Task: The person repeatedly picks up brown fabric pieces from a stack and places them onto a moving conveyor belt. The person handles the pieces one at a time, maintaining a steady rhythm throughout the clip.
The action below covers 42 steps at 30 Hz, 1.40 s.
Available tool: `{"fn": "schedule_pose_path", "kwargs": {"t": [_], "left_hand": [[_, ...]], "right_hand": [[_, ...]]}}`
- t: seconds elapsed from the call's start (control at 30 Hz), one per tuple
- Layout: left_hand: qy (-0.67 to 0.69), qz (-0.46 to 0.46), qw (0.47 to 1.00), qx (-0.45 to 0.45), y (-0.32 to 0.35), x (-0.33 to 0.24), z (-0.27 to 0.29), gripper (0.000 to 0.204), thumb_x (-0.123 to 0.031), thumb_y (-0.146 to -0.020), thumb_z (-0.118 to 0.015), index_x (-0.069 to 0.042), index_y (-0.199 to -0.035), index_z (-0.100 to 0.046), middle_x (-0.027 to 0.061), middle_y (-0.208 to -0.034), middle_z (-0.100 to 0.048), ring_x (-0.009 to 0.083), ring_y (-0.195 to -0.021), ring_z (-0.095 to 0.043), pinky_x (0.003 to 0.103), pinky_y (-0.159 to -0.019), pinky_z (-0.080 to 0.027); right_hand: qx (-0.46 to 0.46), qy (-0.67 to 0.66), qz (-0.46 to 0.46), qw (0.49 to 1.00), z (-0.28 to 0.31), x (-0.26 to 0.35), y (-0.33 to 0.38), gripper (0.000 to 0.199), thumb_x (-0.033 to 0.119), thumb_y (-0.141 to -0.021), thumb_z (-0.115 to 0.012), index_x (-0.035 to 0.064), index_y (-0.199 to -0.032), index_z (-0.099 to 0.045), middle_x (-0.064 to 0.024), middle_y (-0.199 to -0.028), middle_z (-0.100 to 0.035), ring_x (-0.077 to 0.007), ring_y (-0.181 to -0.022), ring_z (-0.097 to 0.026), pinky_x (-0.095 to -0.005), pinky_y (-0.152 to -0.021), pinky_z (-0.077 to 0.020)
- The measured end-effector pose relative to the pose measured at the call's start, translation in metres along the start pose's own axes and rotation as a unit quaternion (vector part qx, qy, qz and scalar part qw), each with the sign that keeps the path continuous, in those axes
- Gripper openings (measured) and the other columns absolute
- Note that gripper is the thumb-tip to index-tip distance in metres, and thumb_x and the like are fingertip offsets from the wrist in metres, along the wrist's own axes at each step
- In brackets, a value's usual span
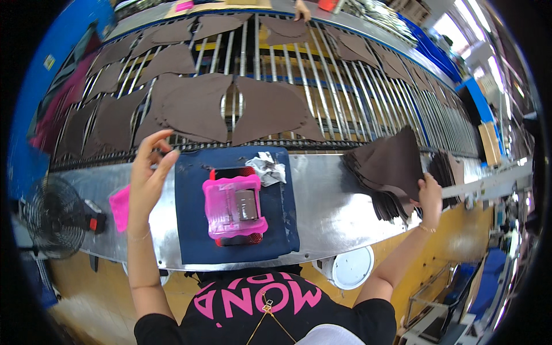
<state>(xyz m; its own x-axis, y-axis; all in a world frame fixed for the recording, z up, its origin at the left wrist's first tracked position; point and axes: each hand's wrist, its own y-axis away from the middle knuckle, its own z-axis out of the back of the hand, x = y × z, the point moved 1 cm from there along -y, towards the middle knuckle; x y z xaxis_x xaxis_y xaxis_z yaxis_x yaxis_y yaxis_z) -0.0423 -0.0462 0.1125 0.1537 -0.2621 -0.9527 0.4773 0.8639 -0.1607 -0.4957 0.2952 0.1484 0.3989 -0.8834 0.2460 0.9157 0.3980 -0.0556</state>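
My right hand [428, 201] pinches the near edge of brown fabric pieces [391, 167] at the right of the metal table; how many layers it holds cannot be told. My left hand [150, 178] is raised over the table's left part, fingers curved and apart, nothing in them. Between my hands lies a dark blue cloth [192, 230]. On it stands a pink scalloped tray [218, 215] with a brownish roll [248, 204] in it and a red-edged item [253, 238] beneath. Crumpled white material [268, 170] sits by the tray's far corner.
Beyond the table, a rack of metal rollers [336, 109] carries many brown cut pieces [192, 106]. Another person's hand [302, 10] touches one at the far side. A black fan [54, 215] and a pink cloth [119, 208] are left; a white bucket [353, 268] stands below the near edge.
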Motion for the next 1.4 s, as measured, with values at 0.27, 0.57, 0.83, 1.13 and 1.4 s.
{"fn": "schedule_pose_path", "kwargs": {"t": [0.27, 0.57, 0.83, 1.13, 1.4], "left_hand": [[0.097, -0.107, 0.989, 0.031, -0.005, -0.024, -0.054, 0.042, -0.017, -0.086, -0.065, -0.003, -0.123, -0.052, 0.0105, -0.111, -0.053, 0.0117, -0.078, -0.06, 0.022, -0.055, -0.052], [0.069, -0.076, 0.988, -0.116, 0.033, -0.044, 0.076, 0.021, -0.017, -0.091, -0.059, 0.001, -0.1, -0.061, 0.0113, -0.071, -0.065, 0.0137, -0.059, -0.064, 0.024, -0.05, -0.052], [0.005, -0.025, 0.995, -0.1, 0.066, -0.039, 0.087, 0.015, -0.007, -0.087, -0.063, 0.004, -0.096, -0.061, 0.0037, -0.063, -0.06, 0.0083, -0.054, -0.059, 0.02, -0.047, -0.044], [-0.179, -0.066, 0.978, 0.081, 0.053, -0.006, 0.017, 0.01, -0.009, -0.075, -0.069, -0.001, -0.08, -0.067, 0.008, -0.07, -0.055, 0.0228, -0.065, -0.055, 0.031, -0.057, -0.042], [-0.24, -0.253, 0.913, 0.213, 0.025, -0.028, -0.071, 0.01, -0.009, -0.066, -0.074, -0.01, -0.076, -0.071, 0.006, -0.086, -0.049, 0.0257, -0.087, -0.046, 0.035, -0.074, -0.039]], "right_hand": [[-0.033, -0.439, 0.309, 0.843, 0.016, 0.141, 0.066, 0.031, 0.021, -0.097, -0.048, -0.0027, -0.116, -0.051, -0.0096, -0.086, -0.064, -0.0166, -0.058, -0.065, -0.02, -0.041, -0.0487], [0.165, -0.541, 0.364, 0.74, -0.095, 0.248, 0.151, 0.021, 0.01, -0.077, -0.075, -0.0006, -0.092, -0.067, -0.0108, -0.077, -0.068, -0.0145, -0.069, -0.063, -0.025, -0.06, -0.0461], [0.093, -0.367, 0.484, 0.789, -0.115, 0.233, 0.156, 0.011, 0.004, -0.076, -0.074, 0.0002, -0.085, -0.069, -0.0055, -0.081, -0.068, -0.0156, -0.077, -0.062, -0.026, -0.072, -0.0462], [0.117, -0.266, 0.466, 0.836, -0.132, 0.135, 0.124, 0.005, 0.002, -0.078, -0.067, 0.0018, -0.083, -0.065, -0.0117, -0.081, -0.065, -0.028, -0.069, -0.06, -0.0331, -0.063, -0.0453], [0.187, -0.254, 0.287, 0.905, -0.066, 0.032, 0.107, 0.014, 0.001, -0.074, -0.072, 0.0, -0.087, -0.067, -0.008, -0.08, -0.067, -0.0164, -0.07, -0.059, -0.0281, -0.066, -0.0441]]}}
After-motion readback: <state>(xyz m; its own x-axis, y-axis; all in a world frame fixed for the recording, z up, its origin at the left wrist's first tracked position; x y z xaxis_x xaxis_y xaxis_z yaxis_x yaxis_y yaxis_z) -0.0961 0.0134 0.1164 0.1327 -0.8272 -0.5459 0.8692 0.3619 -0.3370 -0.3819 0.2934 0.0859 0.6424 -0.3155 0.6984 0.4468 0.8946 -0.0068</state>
